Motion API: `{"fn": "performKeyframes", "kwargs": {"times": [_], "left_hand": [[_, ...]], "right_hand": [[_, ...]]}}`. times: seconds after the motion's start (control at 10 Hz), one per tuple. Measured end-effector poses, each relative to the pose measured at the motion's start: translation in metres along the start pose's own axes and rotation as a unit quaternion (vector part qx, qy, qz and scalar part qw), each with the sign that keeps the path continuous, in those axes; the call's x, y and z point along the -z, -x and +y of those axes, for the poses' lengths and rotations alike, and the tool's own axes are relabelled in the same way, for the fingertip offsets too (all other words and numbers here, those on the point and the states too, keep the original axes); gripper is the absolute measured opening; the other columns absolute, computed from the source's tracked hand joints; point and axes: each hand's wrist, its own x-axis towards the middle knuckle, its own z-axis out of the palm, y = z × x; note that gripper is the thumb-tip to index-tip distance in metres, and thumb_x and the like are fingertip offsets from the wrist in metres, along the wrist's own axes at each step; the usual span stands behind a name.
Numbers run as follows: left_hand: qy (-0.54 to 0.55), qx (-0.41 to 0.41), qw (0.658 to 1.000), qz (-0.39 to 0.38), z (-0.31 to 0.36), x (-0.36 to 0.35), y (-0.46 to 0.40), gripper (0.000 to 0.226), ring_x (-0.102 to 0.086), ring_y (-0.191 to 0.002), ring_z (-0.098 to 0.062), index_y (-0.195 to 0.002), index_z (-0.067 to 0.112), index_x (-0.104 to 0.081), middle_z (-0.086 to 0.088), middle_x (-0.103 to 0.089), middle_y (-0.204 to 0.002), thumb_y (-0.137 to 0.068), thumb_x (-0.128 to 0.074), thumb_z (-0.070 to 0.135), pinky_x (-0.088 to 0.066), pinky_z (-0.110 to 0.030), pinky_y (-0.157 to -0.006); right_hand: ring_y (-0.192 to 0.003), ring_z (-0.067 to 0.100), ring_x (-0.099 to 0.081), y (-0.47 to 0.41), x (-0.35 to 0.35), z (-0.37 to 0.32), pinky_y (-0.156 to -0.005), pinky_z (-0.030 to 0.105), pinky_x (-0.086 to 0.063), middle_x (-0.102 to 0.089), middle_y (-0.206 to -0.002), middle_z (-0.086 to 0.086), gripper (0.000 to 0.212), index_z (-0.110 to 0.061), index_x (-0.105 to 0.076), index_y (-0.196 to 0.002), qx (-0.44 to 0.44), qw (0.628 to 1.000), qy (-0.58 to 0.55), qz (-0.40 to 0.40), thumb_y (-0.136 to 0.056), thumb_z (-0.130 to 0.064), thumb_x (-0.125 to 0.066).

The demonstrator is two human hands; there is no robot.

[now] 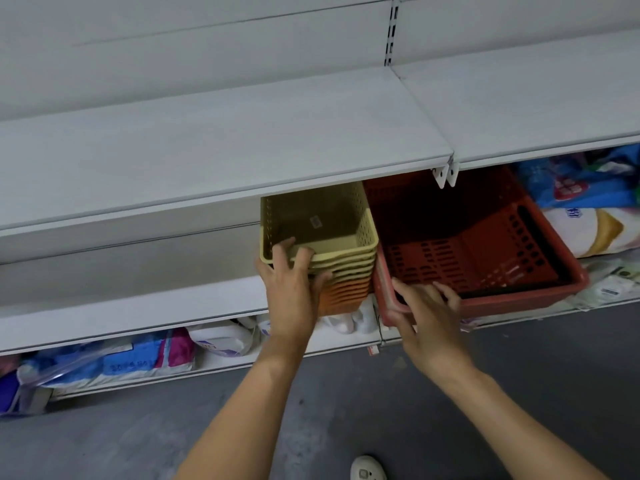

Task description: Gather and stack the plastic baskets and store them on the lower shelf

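Shoe tip on the grey floor at the bottom edge, then two bare forearms reaching up to the shelving. Left hand: fingers spread and curled round the front left corner of the nested basket stack, fingertips hooked over the top rims. Right hand: fingers wrapped over the near left rim of the red basket, gripping it. Both loads sit side by side on the lower shelf, touching or nearly so, part tucked under the shelf above. Risks, my read: the stack overhangs the shelf front and is held by one corner only, so a push could tip it or split the nested tiers; the red basket's far wall sits close to the shelf brackets and could catch if lifted; sliding it right would crowd the packaged goods beside it. Count: one stack, roughly six or seven yellow baskets on top of about five orange, rims too tight for an exact number; one red basket; two hands; several packs on the bottom shelf, number unclear.
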Motion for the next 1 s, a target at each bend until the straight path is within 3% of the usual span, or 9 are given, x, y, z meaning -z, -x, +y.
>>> {"fn": "performKeyframes", "kwargs": {"times": [0.1, 0.4, 0.6, 0.7, 0.8, 0.9, 1.0], "left_hand": [[-0.017, 0.012, 1.000, -0.010, 0.000, -0.005, -0.021, 0.029, -0.042, -0.119, -0.048, -0.108, 0.012, -0.062, -0.019, -0.050, -0.131, -0.087, -0.072, 0.031, -0.047, -0.054, -0.090], [-0.062, 0.036, 0.997, 0.001, 0.002, -0.015, -0.041, 0.037, -0.036, -0.127, -0.047, -0.123, 0.018, -0.059, -0.015, -0.044, -0.142, -0.090, -0.067, 0.033, -0.047, -0.049, -0.094], [-0.087, 0.022, 0.994, -0.060, -0.001, -0.008, -0.035, 0.067, -0.021, -0.141, -0.053, -0.147, 0.025, -0.037, -0.016, -0.024, -0.159, -0.087, -0.067, 0.024, -0.031, -0.060, -0.114], [-0.085, 0.019, 0.988, -0.127, 0.006, 0.009, -0.012, 0.081, 0.004, -0.150, -0.048, -0.157, 0.025, -0.015, -0.015, -0.002, -0.166, -0.091, -0.063, 0.027, -0.009, -0.052, -0.123], [-0.049, 0.022, 0.984, -0.169, 0.018, 0.036, 0.002, 0.079, 0.003, -0.153, -0.037, -0.158, 0.025, -0.012, -0.009, -0.002, -0.168, -0.094, -0.060, 0.029, -0.012, -0.043, -0.125], [0.063, 0.049, 0.955, -0.284, 0.022, 0.083, 0.068, 0.069, -0.039, -0.141, -0.026, -0.154, 0.024, -0.026, -0.006, -0.041, -0.154, -0.094, -0.061, 0.030, -0.033, -0.028, -0.108], [0.095, 0.060, 0.932, -0.344, 0.019, 0.114, 0.126, 0.065, -0.049, -0.135, -0.018, -0.151, 0.025, -0.033, -0.001, -0.052, -0.145, -0.094, -0.061, 0.035, -0.035, -0.022, -0.105]], "right_hand": [[-0.096, 0.015, -0.036, -0.002, -0.004, 0.002, -0.090, 0.030, -0.025, -0.070, -0.089, 0.005, 0.039, -0.009, -0.067, -0.113, 0.050, 0.996, 0.052, 0.055, -0.074, -0.014, -0.065], [-0.091, 0.022, -0.057, -0.004, -0.017, 0.006, -0.094, 0.037, -0.026, -0.067, -0.090, 0.003, 0.048, -0.013, -0.060, -0.123, 0.041, 0.993, 0.104, 0.047, -0.081, -0.032, -0.045], [-0.102, 0.027, -0.058, -0.008, -0.007, -0.003, -0.099, 0.036, -0.020, -0.067, -0.106, 0.006, 0.054, -0.016, -0.047, -0.138, 0.006, 0.994, 0.103, -0.035, -0.085, -0.025, -0.056], [-0.128, 0.025, -0.041, -0.006, 0.008, -0.011, -0.113, 0.035, -0.013, -0.051, -0.136, 0.007, 0.064, -0.014, -0.026, -0.149, 0.003, 0.985, 0.107, -0.136, -0.091, -0.027, -0.049], [-0.138, 0.028, -0.030, 0.002, 0.028, -0.024, -0.115, 0.035, -0.017, -0.039, -0.149, 0.011, 0.063, -0.011, -0.029, -0.148, 0.015, 0.984, 0.080, -0.157, -0.090, -0.025, -0.050], [-0.141, 0.022, -0.026, 0.036, 0.065, -0.044, -0.114, 0.033, -0.023, -0.032, -0.154, 0.004, 0.055, -0.020, -0.034, -0.146, 0.037, 0.985, 0.066, -0.156, -0.093, -0.029, -0.048], [-0.138, 0.015, -0.030, 0.066, 0.091, -0.060, -0.113, 0.029, -0.025, -0.037, -0.151, -0.004, 0.051, -0.023, -0.038, -0.144, 0.056, 0.988, 0.021, -0.143, -0.095, -0.032, -0.047]]}}
